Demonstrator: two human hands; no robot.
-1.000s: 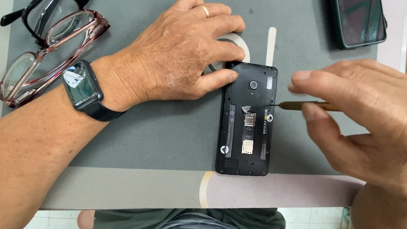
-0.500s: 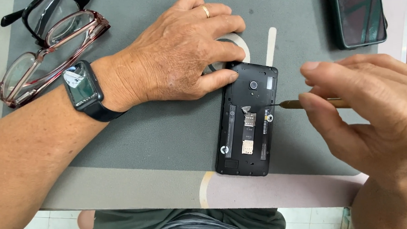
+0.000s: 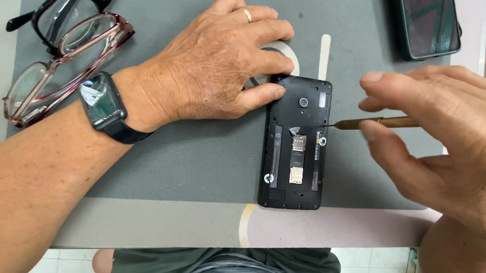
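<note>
- While the opened phone [image 3: 295,142] lies face down on the grey mat [image 3: 198,167], back cover off and inner frame exposed, its lower end sits close to the mat's near border.
- Left hand [image 3: 218,70]: fingers spread and flat, gripping nothing; the fingertips press the phone's upper left corner against the mat.
- Right hand [image 3: 445,145]: thumb and fingers pinched around a slim brown-handled screwdriver [image 3: 374,123], whose fine tip meets the phone's right edge near the upper part of the frame.
- Handling, as judged: the phone looks light, stiff and flat; its bare card slots and small contacts appear fragile, so the outer rim is the safer place to hold. The smooth plastic shell could slide on the mat unless pressed down.
- The screwdriver seems light and rigid; its thin tip would slip easily off a small screw head.
- Edges: the table's front edge [image 3: 304,229] runs just below the phone, with the person's lap beneath it.
- Open room: bare mat lies left of the phone, below the left forearm.
- Two pairs of glasses [image 3: 61,52] occupy the upper left corner, well apart from the phone; a second dark phone [image 3: 425,24] lies at the upper right.
</note>
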